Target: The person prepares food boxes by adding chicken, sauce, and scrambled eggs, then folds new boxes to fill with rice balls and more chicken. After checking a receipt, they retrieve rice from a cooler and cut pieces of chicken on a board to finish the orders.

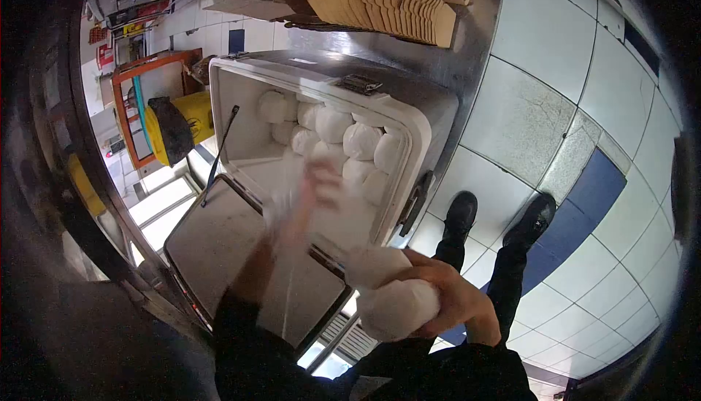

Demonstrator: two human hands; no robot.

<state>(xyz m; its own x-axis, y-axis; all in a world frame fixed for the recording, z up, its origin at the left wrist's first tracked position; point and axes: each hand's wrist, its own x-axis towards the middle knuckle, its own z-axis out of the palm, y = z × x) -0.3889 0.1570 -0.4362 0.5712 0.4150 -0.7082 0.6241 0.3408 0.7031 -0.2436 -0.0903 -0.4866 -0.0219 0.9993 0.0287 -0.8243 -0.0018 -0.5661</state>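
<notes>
My right hand [461, 300] is closed around two round white dough balls [400, 309], held just outside the cooler's near edge. My left hand [319, 188] reaches over the cooler opening, smeared by motion, so its fingers cannot be read. A whitish translucent streak, perhaps plastic film, runs along the left forearm. The big white cooler [420, 120] stands with its lid [219, 244] swung down toward me. Inside, more white dough balls [334, 125] are piled against the far and right walls; the blurred left hand partly hides the cooler's floor.
Stacked brown cardboard pieces [383, 3] lie on the metal surface beyond the cooler. A thin black lid stay [220, 154] spans cooler and lid. To the left is a yellow and black object [179, 127]. White floor tiles [537, 109] with a blue band lie at right, under my shoes.
</notes>
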